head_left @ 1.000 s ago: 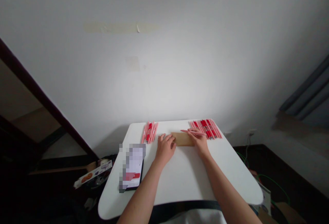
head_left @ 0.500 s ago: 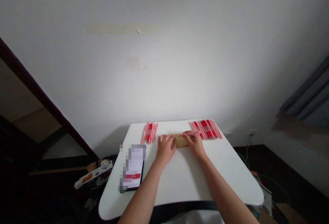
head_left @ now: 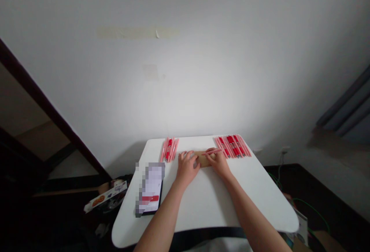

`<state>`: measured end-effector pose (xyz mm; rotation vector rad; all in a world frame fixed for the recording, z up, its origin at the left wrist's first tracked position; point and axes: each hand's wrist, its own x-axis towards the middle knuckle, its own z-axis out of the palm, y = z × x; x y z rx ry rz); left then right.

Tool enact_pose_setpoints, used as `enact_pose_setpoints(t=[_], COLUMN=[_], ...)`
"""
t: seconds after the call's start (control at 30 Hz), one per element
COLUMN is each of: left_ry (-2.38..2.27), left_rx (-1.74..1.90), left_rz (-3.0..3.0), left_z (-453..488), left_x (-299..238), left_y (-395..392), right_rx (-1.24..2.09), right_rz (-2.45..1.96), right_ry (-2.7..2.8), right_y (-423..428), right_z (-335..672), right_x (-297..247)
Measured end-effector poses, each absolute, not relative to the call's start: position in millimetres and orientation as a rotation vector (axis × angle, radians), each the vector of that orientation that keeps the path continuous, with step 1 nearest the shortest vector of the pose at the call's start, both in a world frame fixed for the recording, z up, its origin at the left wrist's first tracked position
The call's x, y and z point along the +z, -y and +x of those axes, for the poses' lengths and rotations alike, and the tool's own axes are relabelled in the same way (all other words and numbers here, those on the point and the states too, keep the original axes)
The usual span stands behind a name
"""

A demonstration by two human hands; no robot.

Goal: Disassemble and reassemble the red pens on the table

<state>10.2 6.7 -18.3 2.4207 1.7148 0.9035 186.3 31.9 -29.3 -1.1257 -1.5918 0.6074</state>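
My right hand [head_left: 219, 163] pinches a pink pen [head_left: 212, 152], held nearly level over a flat brown rectangular piece [head_left: 204, 160]. The pen's left end points across the piece; I cannot tell whether it touches. My left hand [head_left: 186, 166] lies over the left end of that piece, fingers bent along its far side and thumb at its near side. Beyond my right hand is a row of pink and red pens [head_left: 233, 146]. A smaller group of pink and red pens [head_left: 169, 149] lies to the left of my left hand.
A phone [head_left: 150, 188] with a lit, partly blurred screen rests on the left of the white table [head_left: 208, 202]. Behind the table rises a pale wall [head_left: 202, 82]. Boxes and green cables [head_left: 313, 207] are on the floor at the right, with clutter [head_left: 108, 196] at the left.
The pink pen in my right hand has shifted slightly left over the brown piece. My left hand stays on the piece. The whole view has moved a little.
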Motion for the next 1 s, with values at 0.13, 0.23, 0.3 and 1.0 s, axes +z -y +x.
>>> enact_pose_setpoints(t=[0.13, 0.23, 0.3, 1.0], left_ry=[-1.736, -1.781, -1.798, -1.877], left_rx=[0.901, 0.904, 0.905, 0.865], left_rz=[2.419, 2.402, 2.401, 2.363], left_z=[10.5, 10.5, 10.4, 10.9], left_x=[-18.0, -17.0, -16.3, -13.8], left_y=[-6.5, -5.6, -4.7, -0.3], right_rx=[0.604, 0.590, 0.584, 0.543], right_rz=[-1.158, -1.184, -1.193, -1.265], right_ry=[1.644, 1.651, 1.654, 1.643], right_y=[-31.8, -32.3, -32.3, -34.3], right_z=[186.5, 186.8, 186.9, 186.3], right_x=[-28.8, -29.9, -29.9, -30.8])
